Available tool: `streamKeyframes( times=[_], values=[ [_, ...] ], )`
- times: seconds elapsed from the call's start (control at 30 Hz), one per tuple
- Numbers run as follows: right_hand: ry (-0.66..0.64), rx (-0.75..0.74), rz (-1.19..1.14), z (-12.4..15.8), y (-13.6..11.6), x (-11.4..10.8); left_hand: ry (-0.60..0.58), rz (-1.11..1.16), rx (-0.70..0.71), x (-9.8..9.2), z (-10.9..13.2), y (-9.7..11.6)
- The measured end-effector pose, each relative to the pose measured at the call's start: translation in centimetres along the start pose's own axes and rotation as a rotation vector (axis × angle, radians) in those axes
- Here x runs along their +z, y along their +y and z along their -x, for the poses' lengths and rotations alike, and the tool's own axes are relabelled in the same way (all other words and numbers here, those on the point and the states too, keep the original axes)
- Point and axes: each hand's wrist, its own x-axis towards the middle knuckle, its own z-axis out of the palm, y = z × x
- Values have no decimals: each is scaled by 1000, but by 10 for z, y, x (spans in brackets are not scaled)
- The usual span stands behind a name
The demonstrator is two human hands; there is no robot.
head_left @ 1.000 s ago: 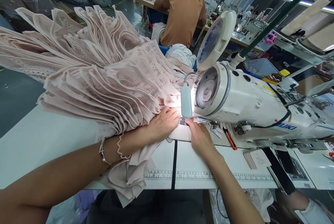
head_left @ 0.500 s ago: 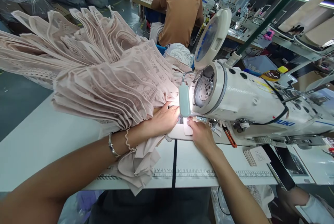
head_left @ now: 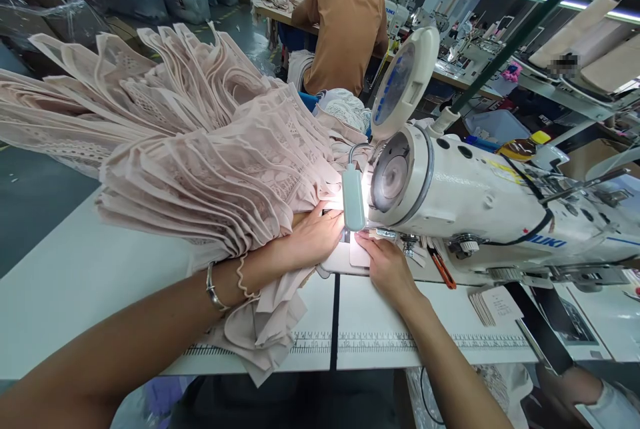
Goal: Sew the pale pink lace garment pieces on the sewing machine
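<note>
My left hand [head_left: 317, 237] lies palm down at the sewing machine's needle area, fingers stretched out by the pale pink lace fabric [head_left: 200, 182]. Its fingertips are partly hidden beside the grey-green clip lamp [head_left: 353, 199]. The fabric is a thick bundle of layered pieces, draped over my left forearm, with loose ends [head_left: 267, 329] hanging at the table's front edge. My right hand [head_left: 393, 269] is closed, with thumb and finger on a small pale fabric piece [head_left: 359, 254] on the machine bed. The white sewing machine [head_left: 475, 189] hides the needle from me.
Orange-handled snips [head_left: 443, 269] lie right of my right hand. Tags [head_left: 495, 304] and a dark phone-like object [head_left: 540, 329] lie further right. A round magnifier [head_left: 406, 82] stands above the machine head. A co-worker [head_left: 345, 22] sits ahead, back turned.
The view has tilted slightly, so things sit a little lower. The round part in the machine head, with clear holes before, now looks blurred. My right fingers have shifted slightly on the small piece.
</note>
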Motion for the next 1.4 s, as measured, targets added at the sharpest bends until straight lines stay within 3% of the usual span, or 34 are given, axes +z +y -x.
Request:
streamKeyframes(
  times=[0.57, 1.2, 1.4],
  values=[
    [-134, 82, 77, -5, -15, -9, 4, 59, -83, -2, -2, 3],
    [-112, 60, 153, -9, -15, -10, 4, 43, -80, -3, -2, 4],
    [-36, 77, 236, -8, -20, -9, 27, -44, -109, 0, -1, 1]
  ],
)
